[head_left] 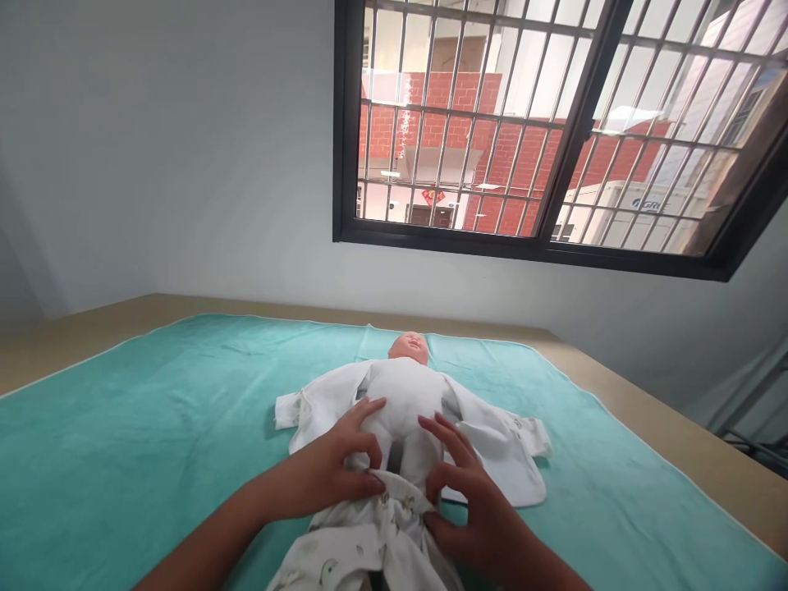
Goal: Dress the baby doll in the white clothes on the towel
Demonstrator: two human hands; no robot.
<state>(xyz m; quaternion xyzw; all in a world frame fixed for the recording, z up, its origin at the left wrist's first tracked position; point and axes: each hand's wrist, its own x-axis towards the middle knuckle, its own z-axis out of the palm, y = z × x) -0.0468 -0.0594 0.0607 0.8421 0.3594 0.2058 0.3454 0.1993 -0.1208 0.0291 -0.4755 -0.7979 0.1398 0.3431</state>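
A baby doll (406, 386) lies on its back on a teal towel (153, 427), head toward the window, with an open white top (505, 447) spread under its arms. My left hand (332, 468) rests on the doll's left hip, fingers curled and gripping the waistband of white printed trousers (363, 546). On the other side my right hand (474, 505) pinches the same waistband between thumb and forefinger while its other fingers are spread. The trousers cover the doll's legs.
The towel covers a tan table (677, 435) set against a pale wall. A barred window (554, 131) is above, showing brick buildings. A metal frame (751, 435) stands at the far right beyond the table's edge.
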